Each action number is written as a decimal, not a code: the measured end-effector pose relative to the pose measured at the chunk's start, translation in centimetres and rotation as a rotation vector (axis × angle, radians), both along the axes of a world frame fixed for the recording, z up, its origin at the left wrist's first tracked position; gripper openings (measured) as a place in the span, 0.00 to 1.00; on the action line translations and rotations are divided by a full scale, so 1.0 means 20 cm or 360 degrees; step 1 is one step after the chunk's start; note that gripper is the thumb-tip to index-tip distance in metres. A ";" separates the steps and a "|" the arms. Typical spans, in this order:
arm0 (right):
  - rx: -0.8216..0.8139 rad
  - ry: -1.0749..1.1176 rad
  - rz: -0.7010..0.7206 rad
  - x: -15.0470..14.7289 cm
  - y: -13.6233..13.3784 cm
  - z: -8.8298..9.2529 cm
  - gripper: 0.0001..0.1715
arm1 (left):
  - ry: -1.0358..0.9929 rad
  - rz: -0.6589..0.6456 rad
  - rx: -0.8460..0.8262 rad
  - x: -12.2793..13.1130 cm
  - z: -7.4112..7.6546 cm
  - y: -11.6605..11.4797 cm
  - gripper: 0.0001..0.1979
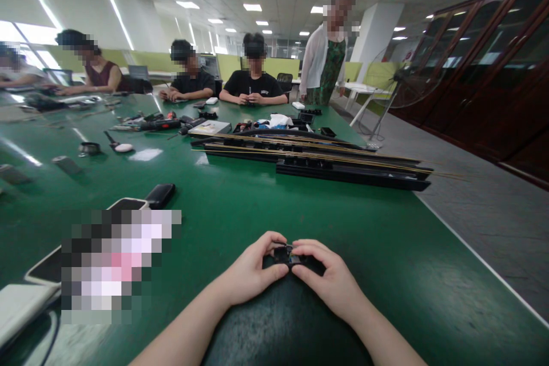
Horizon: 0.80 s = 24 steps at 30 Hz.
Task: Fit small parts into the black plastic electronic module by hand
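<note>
Close to the front of the green table (240,206), both my hands grip one small black plastic part (282,254). My left hand (258,266) pinches its left end, thumb at the near side and fingers at the far side. On the other end, my right hand (325,270) is closed in the same way, its fingers covering much of that half. Between the fingertips a hollow middle shows, with a small bluish and yellowish spot inside. What exactly the part is, I cannot make out.
Long black rails (351,174) with thin brass-coloured rods lie across the table ahead. A phone (47,266), partly blurred out, and a black case (160,195) are at the left. Tools (160,124) lie farther back. Several people sit opposite; one person (328,57) stands.
</note>
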State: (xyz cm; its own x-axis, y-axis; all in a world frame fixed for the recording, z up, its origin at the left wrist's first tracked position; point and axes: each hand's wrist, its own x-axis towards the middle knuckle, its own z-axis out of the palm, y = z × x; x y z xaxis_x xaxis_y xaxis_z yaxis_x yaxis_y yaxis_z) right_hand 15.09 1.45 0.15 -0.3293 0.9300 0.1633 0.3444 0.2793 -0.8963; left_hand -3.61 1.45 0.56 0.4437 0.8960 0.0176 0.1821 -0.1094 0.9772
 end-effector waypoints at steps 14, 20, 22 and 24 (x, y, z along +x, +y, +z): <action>-0.0170 0.0237 -0.0236 0.02 0.04 -0.05 0.12 | 0.0020 -0.0001 -0.0019 0.00 0.00 0.00 0.17; -0.0255 0.0572 -0.0357 0.02 0.04 -0.05 0.15 | 0.0001 -0.0001 0.0000 0.00 -0.01 0.00 0.17; -0.0284 0.0645 -0.0395 0.02 0.04 -0.03 0.16 | 0.0000 -0.0002 -0.0003 0.00 -0.01 0.00 0.16; -0.0307 0.0700 -0.0426 0.02 0.03 -0.01 0.17 | -0.0004 0.0000 -0.0010 0.00 -0.02 0.00 0.16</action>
